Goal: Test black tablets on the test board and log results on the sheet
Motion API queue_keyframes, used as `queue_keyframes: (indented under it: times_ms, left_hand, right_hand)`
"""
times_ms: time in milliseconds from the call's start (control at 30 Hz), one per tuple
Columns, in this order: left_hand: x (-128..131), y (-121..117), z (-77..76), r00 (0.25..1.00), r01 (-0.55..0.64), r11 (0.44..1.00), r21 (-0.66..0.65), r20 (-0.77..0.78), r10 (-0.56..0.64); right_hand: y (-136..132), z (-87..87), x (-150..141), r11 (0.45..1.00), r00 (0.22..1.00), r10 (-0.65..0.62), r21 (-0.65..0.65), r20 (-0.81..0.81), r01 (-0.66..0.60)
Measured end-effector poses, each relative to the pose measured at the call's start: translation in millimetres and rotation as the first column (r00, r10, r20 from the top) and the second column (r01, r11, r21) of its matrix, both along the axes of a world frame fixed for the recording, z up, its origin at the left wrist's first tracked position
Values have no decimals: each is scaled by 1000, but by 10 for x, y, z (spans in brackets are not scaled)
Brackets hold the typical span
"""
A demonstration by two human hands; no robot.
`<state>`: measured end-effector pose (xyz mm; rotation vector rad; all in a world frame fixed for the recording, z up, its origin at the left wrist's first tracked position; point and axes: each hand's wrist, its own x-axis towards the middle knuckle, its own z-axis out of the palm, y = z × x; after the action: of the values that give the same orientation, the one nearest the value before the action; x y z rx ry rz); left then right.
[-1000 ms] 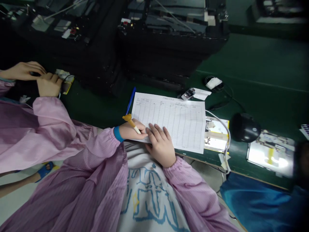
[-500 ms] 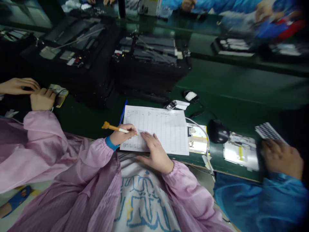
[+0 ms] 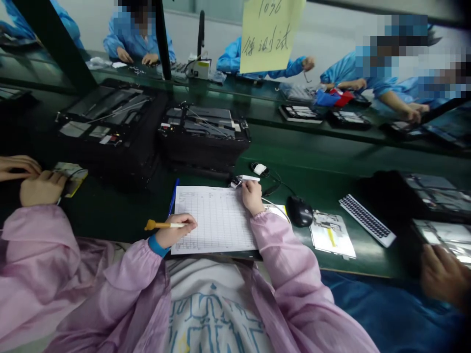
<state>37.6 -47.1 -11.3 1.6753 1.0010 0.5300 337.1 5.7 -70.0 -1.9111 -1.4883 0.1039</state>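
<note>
My left hand (image 3: 178, 230) is closed around a pen (image 3: 162, 225) with an orange-brown animal-shaped top. Its tip side is over a printed grid sheet (image 3: 213, 223), near the left part. My right hand (image 3: 252, 196) reaches over the sheet's upper right corner, fingers curled down at a small silver-and-black item (image 3: 236, 182) with a white strip (image 3: 250, 177) beside it. The fingertips are partly hidden, so the exact grip is unclear. A blue pen (image 3: 174, 197) lies along the sheet's left edge.
Stacks of black trays (image 3: 204, 147) stand behind the sheet. To the right are a black mouse (image 3: 300, 212), a silver panel (image 3: 333, 235), a label sheet (image 3: 368, 220) and a cable plug (image 3: 259, 169). Co-workers' hands work at left and right. A yellow note (image 3: 271, 37) hangs ahead.
My right hand has left the middle of the sheet and moved forward to the small silver-and-black item. My left hand still holds the pen. The view has tilted up.
</note>
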Motion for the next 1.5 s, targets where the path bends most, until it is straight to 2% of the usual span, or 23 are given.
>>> queue_keyframes:
  times_ms: [100,300,567,1000,1033,1100,1167,1233,1300,1367,1500]
  left_hand:
    - [3,11,6,1000,2,1000,-15,-27,-3]
    - [12,38,19,998,8,1000,-10,-62,-9]
    - [22,58,0,998,-1,1000,-11,-62,0]
    - [18,13,86,989,-37,999,-32,-141,32]
    - [7,21,122,985,-18,1000,-1,-170,17]
    - [-9,87,213,972,26,989,147,-233,9]
    - [-4,225,305,956,50,935,352,-288,58]
    - [33,408,366,928,74,873,483,-354,117]
    - [101,587,386,882,134,848,513,-452,134]
    - [189,715,380,830,219,847,485,-548,99]
    - [338,792,372,753,322,839,440,-655,55]
  right_hand:
    - [-9,-53,-15,1000,1000,-16,-2,-7,16]
    - [-38,-47,-28,999,999,-43,-2,-10,43]
    - [36,-103,5,996,996,-82,-40,-28,81]
    - [23,-34,-31,997,997,-76,-1,19,76]
    - [29,-37,-36,997,997,-78,-1,22,78]
    - [44,-40,-43,997,996,-80,-7,28,80]
    - [56,-34,-53,997,996,-81,-15,34,82]
    - [61,-18,-68,996,995,-87,-20,39,88]
    - [62,5,-86,995,994,-95,-23,44,96]
    - [62,27,-102,995,994,-99,-26,50,100]
    - [80,42,-112,993,993,-98,-53,60,101]
